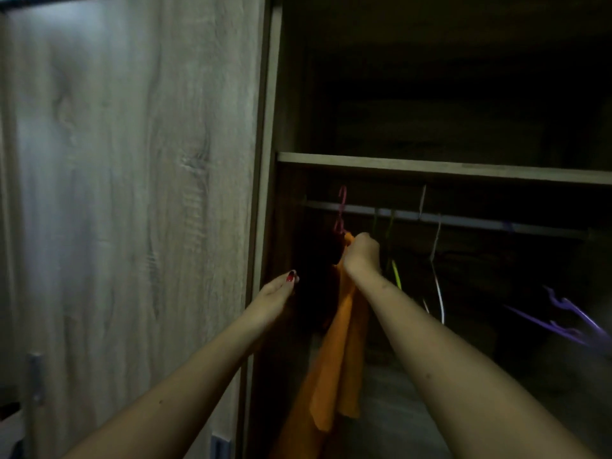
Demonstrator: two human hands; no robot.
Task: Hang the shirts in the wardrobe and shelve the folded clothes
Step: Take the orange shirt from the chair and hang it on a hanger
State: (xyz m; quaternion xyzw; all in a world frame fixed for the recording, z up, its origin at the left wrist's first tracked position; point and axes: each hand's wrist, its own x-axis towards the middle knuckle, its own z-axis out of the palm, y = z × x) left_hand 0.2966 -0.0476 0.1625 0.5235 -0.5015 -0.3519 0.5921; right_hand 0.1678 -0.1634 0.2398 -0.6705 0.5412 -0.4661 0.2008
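Dim wardrobe (430,94) with closed wood-grain door (132,193) at left, shelf (430,167) over rail (463,220), right hand (362,253) closed on orange shirt (341,352) at its pink hanger (341,210), left hand (276,298) against dark garment (318,276), grip unclear, empty hangers (437,260) crowding right.

Dim, grainy view; wardrobe interior (463,94) nearly black, edges motion-blurred.
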